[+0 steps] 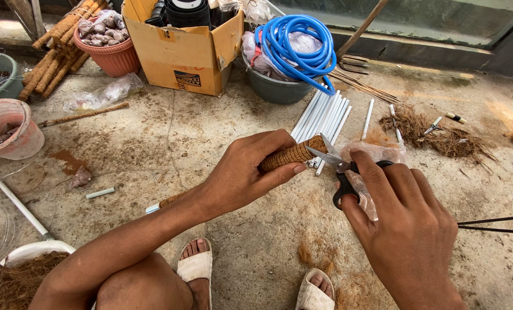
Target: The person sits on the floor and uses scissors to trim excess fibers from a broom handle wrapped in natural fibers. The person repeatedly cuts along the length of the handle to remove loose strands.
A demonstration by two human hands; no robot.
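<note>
My left hand grips a pole wrapped in brown coir twine, its white bare end sticking out below my wrist. My right hand holds black-handled scissors together with a crumpled clear plastic bag. The scissor blades are parted right at the wrapped tip of the pole.
White pipes lie on the concrete behind the hands. A grey tub with a coiled blue hose, a cardboard box, a terracotta pot and wrapped poles stand at the back. Coir fibre lies right; a basin of fibre bottom left.
</note>
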